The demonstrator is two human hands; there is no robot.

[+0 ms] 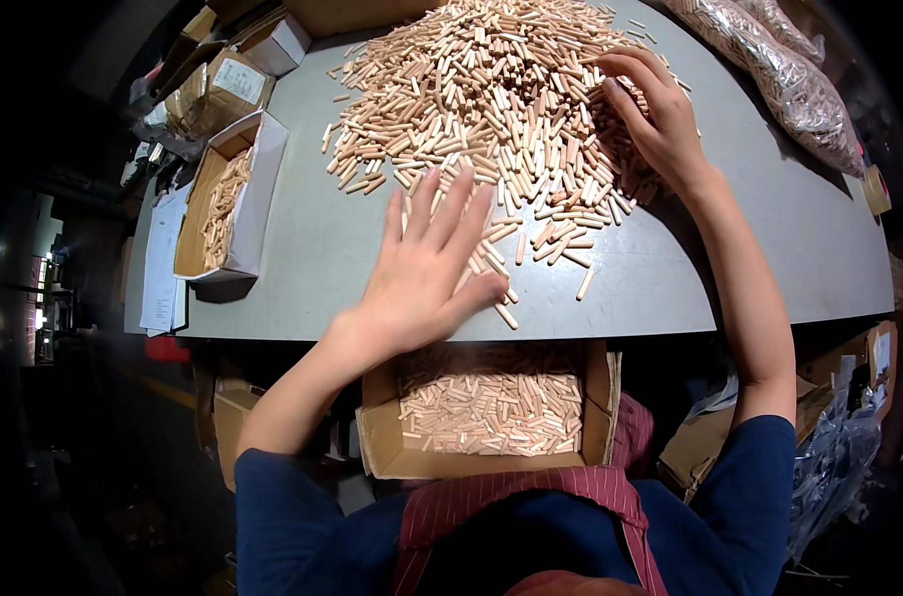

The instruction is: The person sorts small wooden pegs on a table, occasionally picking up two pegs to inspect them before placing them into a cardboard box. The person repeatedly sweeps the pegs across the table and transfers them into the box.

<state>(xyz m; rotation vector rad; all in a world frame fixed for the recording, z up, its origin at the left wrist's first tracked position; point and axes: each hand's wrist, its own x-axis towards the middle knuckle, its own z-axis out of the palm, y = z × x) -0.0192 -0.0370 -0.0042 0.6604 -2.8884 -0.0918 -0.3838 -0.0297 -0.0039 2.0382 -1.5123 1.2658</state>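
Dowels (511,109) lying heaped on grey table (630,283). Left hand (422,266) lying flat, fingers wide, over near fringe; right hand (665,124) resting half-curled at right flank, cannot tell if gripping. Light palm pressure probably keeping strays from rolling off.

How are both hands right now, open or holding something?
Left hand: open, palm down, at the wooden pegs.
Right hand: fingers curved beside them; whether it grips any cannot be told.

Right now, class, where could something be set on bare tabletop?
On the grey table: between the white box and left hand, and between the right forearm and tape roll. Crowded: the far middle, under the peg pile, with the right hand at its edge.
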